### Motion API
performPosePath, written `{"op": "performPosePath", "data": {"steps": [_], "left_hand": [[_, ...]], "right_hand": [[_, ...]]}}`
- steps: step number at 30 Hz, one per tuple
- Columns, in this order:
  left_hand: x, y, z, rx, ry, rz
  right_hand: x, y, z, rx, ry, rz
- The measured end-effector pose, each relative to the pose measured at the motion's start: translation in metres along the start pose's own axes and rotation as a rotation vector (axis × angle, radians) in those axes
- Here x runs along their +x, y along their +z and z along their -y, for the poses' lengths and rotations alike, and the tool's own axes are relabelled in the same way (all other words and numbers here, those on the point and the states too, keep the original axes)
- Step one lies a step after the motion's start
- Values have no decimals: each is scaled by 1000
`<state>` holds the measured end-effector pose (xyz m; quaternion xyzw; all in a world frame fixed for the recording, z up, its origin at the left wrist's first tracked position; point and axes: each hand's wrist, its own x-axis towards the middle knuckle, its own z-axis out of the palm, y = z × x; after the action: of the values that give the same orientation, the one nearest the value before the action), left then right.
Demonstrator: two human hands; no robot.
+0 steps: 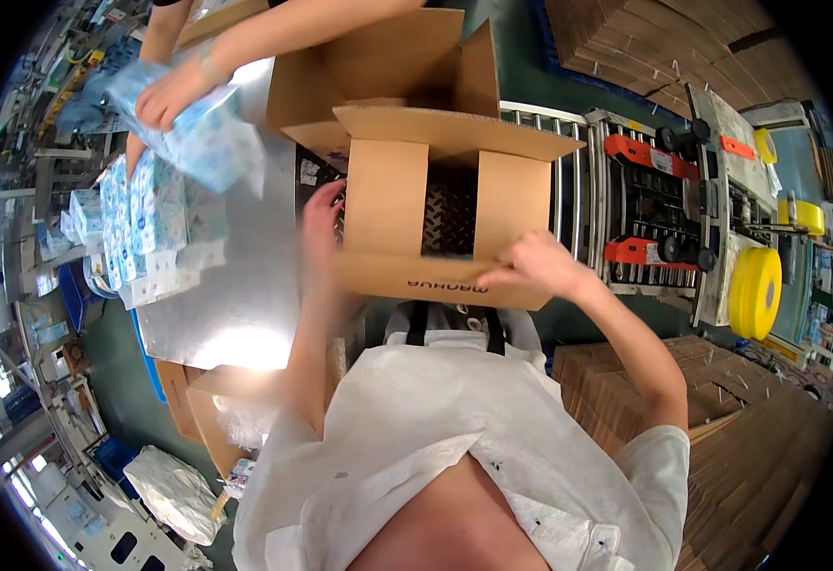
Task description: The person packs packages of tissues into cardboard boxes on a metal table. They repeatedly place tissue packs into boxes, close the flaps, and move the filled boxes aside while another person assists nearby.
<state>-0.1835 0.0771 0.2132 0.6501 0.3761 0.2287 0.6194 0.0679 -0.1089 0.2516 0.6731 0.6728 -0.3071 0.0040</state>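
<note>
Both hands at an open cardboard box beside a metal table

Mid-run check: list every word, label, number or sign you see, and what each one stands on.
Carton's near flap: dark printed lettering, upside down in this view; wording not copied here.
White labels on the red bars: too small to read.
Stacked blue-and-white packs: print too small to read.
Blue pack at the co-worker's hand: too blurred to read.
</note>
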Motion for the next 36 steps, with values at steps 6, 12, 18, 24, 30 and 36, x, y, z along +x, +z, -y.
{"op": "performPosePath", "data": {"steps": [6,12,18,24,30,36], "left_hand": [[-31,-9,40,-258,-296,-65],[-39,-1,46,-263,-282,41],[-40,32,55,-385,-370,201],[15,103,206,-19,-530,54],[50,149,233,203,-361,108],[-43,127,91,-91,-297,91]], "right_hand": [[68,33,-28,-337,-254,-678],[83,-33,-13,-286,-45,-963],[-13,85,-52,-93,66,-509],[-126,128,-206,247,385,-580],[-175,129,-273,1231,416,-835],[-184,102,-269,1428,408,-829]]}}
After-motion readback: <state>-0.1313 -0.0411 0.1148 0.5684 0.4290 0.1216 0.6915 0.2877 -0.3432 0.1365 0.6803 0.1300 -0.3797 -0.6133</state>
